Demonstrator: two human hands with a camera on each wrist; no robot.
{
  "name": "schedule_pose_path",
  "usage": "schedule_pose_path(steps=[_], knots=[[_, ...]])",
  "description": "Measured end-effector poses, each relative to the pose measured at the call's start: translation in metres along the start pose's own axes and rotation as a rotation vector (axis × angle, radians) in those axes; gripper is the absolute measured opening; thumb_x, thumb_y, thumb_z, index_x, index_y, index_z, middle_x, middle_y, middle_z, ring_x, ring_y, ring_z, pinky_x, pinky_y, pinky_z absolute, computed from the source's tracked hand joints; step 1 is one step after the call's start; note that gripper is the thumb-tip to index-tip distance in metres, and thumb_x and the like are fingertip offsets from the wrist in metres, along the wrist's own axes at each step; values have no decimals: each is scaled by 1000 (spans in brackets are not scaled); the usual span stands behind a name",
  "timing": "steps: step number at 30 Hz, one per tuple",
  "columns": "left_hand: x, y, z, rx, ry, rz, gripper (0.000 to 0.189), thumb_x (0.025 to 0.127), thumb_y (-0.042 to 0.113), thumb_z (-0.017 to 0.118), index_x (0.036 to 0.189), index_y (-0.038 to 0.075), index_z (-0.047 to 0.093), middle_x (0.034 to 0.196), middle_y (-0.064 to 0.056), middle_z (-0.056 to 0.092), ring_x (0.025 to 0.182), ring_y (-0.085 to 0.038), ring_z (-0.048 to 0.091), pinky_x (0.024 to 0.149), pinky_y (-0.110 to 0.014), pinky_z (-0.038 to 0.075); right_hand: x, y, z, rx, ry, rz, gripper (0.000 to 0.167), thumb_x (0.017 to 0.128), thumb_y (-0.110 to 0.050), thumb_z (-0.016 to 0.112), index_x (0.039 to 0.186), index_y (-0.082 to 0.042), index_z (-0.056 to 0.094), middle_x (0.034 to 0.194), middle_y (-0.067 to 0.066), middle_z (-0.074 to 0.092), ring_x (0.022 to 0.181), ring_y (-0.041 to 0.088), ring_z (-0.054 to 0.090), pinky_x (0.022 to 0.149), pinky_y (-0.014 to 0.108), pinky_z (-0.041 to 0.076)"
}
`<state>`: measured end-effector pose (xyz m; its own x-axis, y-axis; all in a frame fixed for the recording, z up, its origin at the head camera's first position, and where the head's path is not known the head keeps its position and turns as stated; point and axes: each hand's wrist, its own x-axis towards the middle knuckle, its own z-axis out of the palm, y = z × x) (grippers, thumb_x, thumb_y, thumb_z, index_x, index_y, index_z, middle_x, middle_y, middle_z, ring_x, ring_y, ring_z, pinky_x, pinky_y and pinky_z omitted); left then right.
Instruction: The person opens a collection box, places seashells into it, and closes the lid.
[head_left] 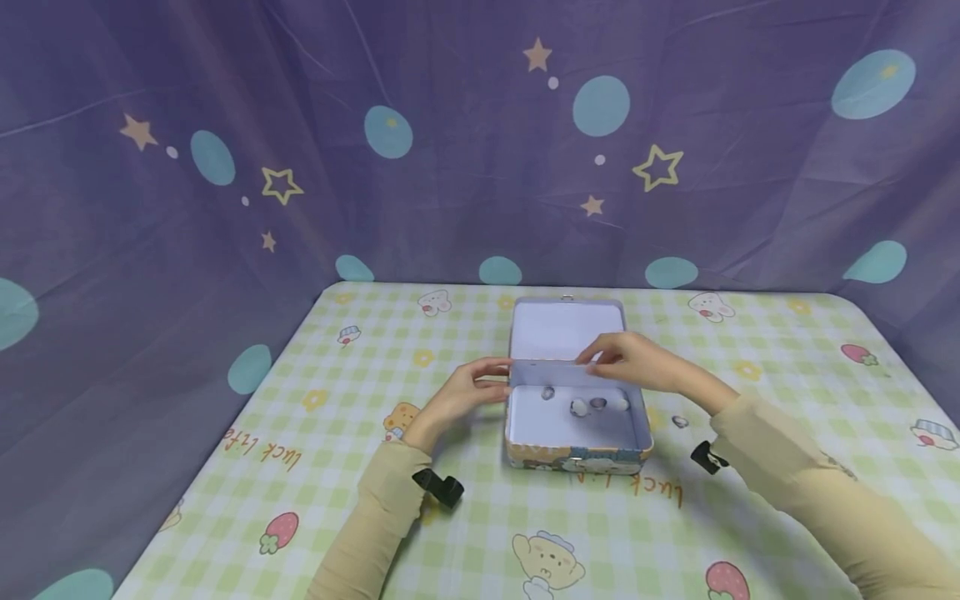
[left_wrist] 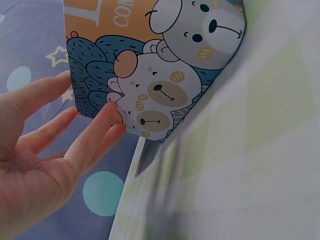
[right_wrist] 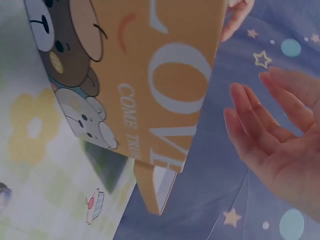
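A hinged tin box [head_left: 577, 460] with cartoon bears and lettering on its sides stands on the table, its lid [head_left: 567, 329] tipped back. Several small grey-and-white rounded pieces, among them a white-and-dark piece [head_left: 579, 407], lie inside on the pale floor; their exact kind is too small to tell. My left hand [head_left: 471, 390] touches the box's left side with spread fingers, and the left wrist view shows fingertips against the printed wall. Over the back right part of the box hovers my right hand [head_left: 633, 360], fingers loosely bent, with nothing visible between them in the right wrist view.
Another small rounded piece [head_left: 679, 422] lies on the checked tablecloth [head_left: 450, 533], right of the box. A purple curtain [head_left: 465, 200] with stars and dots hangs behind the table and along its sides.
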<state>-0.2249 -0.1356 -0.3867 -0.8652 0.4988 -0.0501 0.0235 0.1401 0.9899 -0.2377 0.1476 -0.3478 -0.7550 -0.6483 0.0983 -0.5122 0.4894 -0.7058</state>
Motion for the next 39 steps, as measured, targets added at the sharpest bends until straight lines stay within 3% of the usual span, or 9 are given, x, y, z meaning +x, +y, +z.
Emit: schedule_pose_path(steps=[7,12,25,30,34,39], knots=[[-1,0,0,-7,-3,-4,51,83,-2,56,130,-8,35,127,-33,38,114,-45,40,87,-32,48,-18,5,-1,-10,119,-1,20,87,-11,56,103,-2,64,99,10,63,84,15,60,79,32,51],[-1,0,-1,12,1,3,51,83,-2,56,129,-8,36,127,-32,38,114,-45,40,87,-32,48,-30,9,-2,-17,186,20,21,87,-12,56,103,-2,63,100,9,63,84,13,60,78,29,51],[-2,2,0,34,-2,9,51,83,-1,56,129,-8,36,127,-32,38,114,-45,41,87,-32,48,-64,27,-8,-63,284,60,20,87,-11,56,104,-6,63,103,7,62,82,3,58,80,29,51],[2,-7,-3,49,2,8,51,83,1,58,130,-6,37,128,-29,39,112,-41,45,87,-32,48,-73,34,-9,-94,303,50,18,86,-8,57,102,-5,64,98,7,63,80,0,58,77,21,51],[7,-19,-6,55,15,13,51,83,5,60,129,-2,40,126,-26,43,111,-37,47,86,-32,49,-79,40,-10,-107,282,87,19,86,-9,57,102,-5,64,98,9,64,80,0,58,76,21,51],[8,-25,-7,61,15,84,53,81,18,64,127,3,44,122,-22,48,106,-31,53,84,-33,50,-86,45,-10,-72,228,146,22,87,-13,56,106,-4,63,101,12,63,83,4,59,73,22,51]])
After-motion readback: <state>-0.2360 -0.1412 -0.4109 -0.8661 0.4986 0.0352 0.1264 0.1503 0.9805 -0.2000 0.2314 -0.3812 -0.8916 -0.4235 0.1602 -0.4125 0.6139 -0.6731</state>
